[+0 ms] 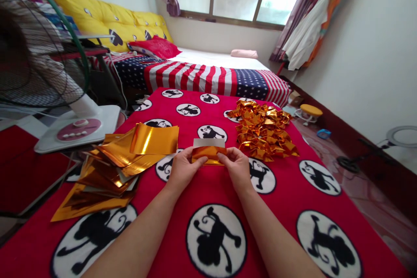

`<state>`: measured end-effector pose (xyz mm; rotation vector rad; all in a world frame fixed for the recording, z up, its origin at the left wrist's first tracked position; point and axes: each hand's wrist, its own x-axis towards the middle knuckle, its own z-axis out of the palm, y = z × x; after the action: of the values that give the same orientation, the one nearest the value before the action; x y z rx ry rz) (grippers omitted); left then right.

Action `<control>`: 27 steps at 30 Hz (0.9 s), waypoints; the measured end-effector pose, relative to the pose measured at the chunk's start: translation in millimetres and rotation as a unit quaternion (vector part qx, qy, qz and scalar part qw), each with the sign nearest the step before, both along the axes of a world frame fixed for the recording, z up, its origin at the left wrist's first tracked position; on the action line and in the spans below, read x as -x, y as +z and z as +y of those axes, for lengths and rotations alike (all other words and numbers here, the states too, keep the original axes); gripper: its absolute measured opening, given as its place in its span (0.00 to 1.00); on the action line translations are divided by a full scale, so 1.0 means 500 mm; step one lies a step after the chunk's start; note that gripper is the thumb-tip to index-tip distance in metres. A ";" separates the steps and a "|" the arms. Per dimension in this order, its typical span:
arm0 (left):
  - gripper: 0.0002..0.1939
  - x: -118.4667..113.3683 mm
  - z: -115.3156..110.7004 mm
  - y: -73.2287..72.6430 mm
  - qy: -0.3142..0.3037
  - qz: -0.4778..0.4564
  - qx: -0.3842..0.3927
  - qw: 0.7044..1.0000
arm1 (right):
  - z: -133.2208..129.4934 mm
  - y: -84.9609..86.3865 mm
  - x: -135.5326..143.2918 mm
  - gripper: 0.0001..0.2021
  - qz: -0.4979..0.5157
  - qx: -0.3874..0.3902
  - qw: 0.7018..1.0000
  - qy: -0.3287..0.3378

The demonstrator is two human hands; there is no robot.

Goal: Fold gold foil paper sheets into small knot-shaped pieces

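Observation:
A sheet of shiny gold foil paper [209,153] is partly folded over, its pale grey back showing along the far edge. My left hand [185,164] pinches its left end, thumb on top. At the right end, my right hand [237,163] grips it the same way, fingers hidden behind. Left of my hands lies a loose, fanned stack of flat gold foil sheets [112,167]. To the right is a heap of folded gold foil pieces [263,128] with pointed corners. All rest on a red cloth [169,234] with black monkey figures in white circles.
A white-based fan [81,126] stands close at the left. Behind the table is a bed with a stars-and-stripes cover [198,79]. A yellow stool [311,110] and a ring light [402,135] stand on the right.

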<state>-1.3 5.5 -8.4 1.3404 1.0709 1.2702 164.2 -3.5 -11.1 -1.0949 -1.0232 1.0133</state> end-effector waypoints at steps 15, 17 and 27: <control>0.44 0.005 0.005 -0.004 0.007 -0.086 0.048 0.995 | -0.003 -0.003 0.001 0.11 0.008 0.002 0.998 0.062; 0.38 0.004 0.003 0.000 -0.005 -0.083 0.052 0.995 | -0.004 -0.003 0.001 0.11 0.004 0.006 0.998 0.056; 0.19 0.003 0.002 -0.001 0.007 -0.060 0.035 0.998 | -0.014 0.010 0.004 0.13 -0.004 0.019 0.999 0.047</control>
<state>-2.9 6.3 -9.0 1.1913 1.0332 1.2953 162.3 -10.2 -6.3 -1.0912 -1.0749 1.1084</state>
